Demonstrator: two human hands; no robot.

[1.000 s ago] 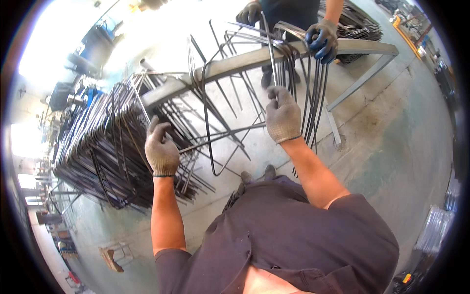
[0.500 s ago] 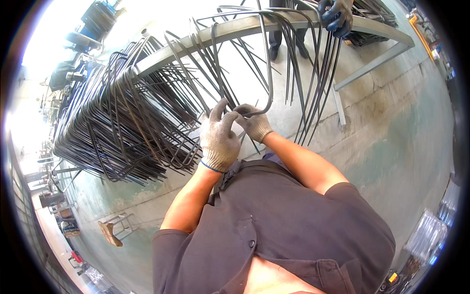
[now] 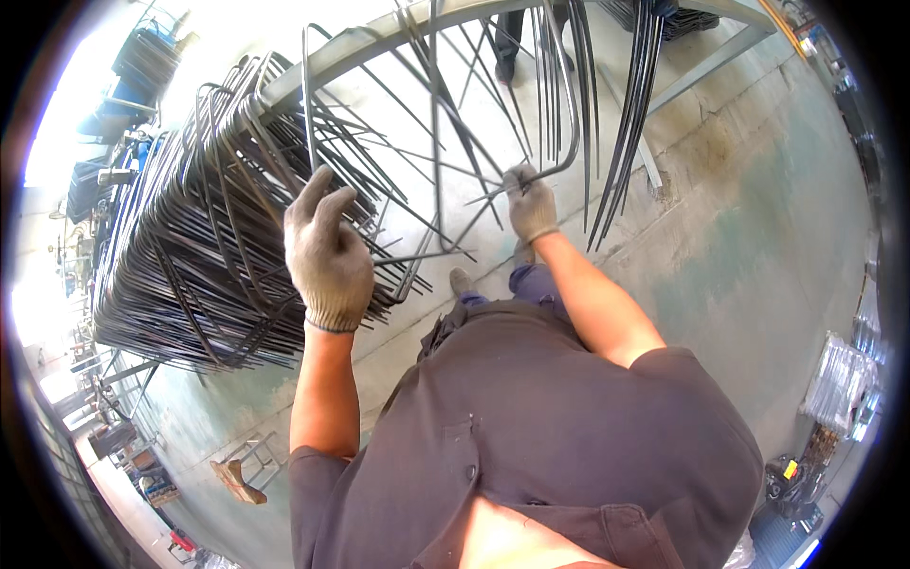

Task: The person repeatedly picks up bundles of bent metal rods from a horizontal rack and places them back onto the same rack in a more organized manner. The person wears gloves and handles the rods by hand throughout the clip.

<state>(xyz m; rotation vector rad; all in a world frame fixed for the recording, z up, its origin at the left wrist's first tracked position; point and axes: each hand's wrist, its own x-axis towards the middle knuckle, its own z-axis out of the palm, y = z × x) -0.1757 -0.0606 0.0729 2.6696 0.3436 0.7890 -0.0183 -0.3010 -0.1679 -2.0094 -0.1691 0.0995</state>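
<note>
Gripping a bent steel rebar stirrup [image 3: 445,142] at its lower curved corner, the gloved right hand [image 3: 531,204] has its fingers clenched around the bar just beside the steel rack beam [image 3: 379,43].

Stiff, thin and springy, the stirrup looks light enough for one hand, best held at a bend so it cannot twist. The left hand [image 3: 327,251] hovers with fingers spread, holding nothing, in front of the stacked stirrup pile [image 3: 190,256] left of the beam. Hanging bars [image 3: 630,104] right of the beam crowd the way and may snag.
</note>
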